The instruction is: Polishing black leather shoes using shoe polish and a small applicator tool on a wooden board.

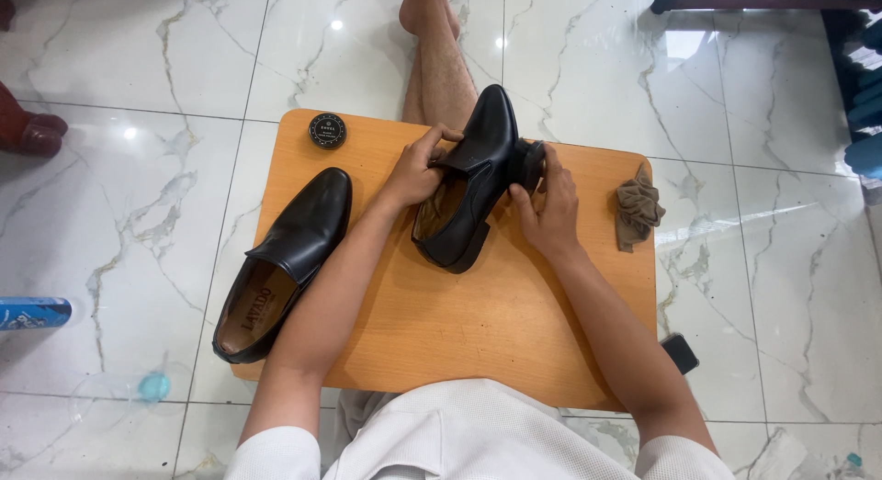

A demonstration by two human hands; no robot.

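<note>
So the person is sitting at a low wooden table point(514, 324) on a white marble floor point(763, 214), with a black dress shoe point(478, 168) propped up in the middle of it, heel end down on the wood and toe pointing away. The left hand point(418, 168) is curled around the shoe's opening on its left side, fingers closed over the edge, so it has a firm hold. The right hand point(549, 204) is pressed against the other side of the shoe, fingers wrapped round a dark brush point(530, 161) that sits right against the leather. The second black shoe point(289, 259) lies flat near the table's left edge, heel hanging a bit over the front corner. A small round black tin point(327, 130) sits closed at the far left corner, and a crumpled brown cloth point(638, 207) lies near the right edge, well apart from both hands.
</note>
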